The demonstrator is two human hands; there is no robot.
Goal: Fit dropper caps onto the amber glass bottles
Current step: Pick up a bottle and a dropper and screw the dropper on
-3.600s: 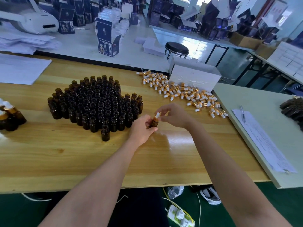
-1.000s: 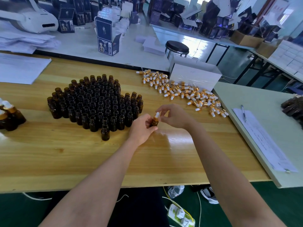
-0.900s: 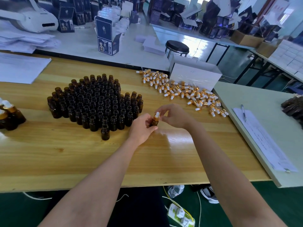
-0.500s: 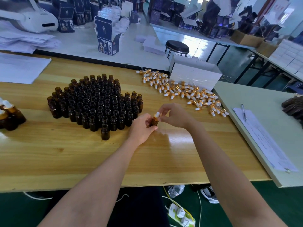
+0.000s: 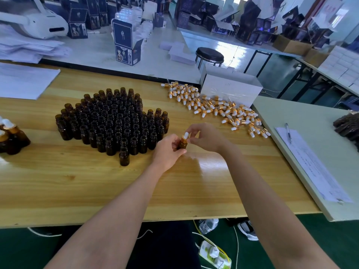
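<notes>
Your left hand holds a small amber bottle just above the wooden bench, grip curled round the glass; your right hand pinches the white-bulbed dropper cap on its neck; uncapped bottles cluster left; loose dropper caps lie beyond.

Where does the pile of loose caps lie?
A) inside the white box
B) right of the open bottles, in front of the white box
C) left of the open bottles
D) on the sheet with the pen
B: the caps spread right of the bottles, along the near side of the white box.
</notes>
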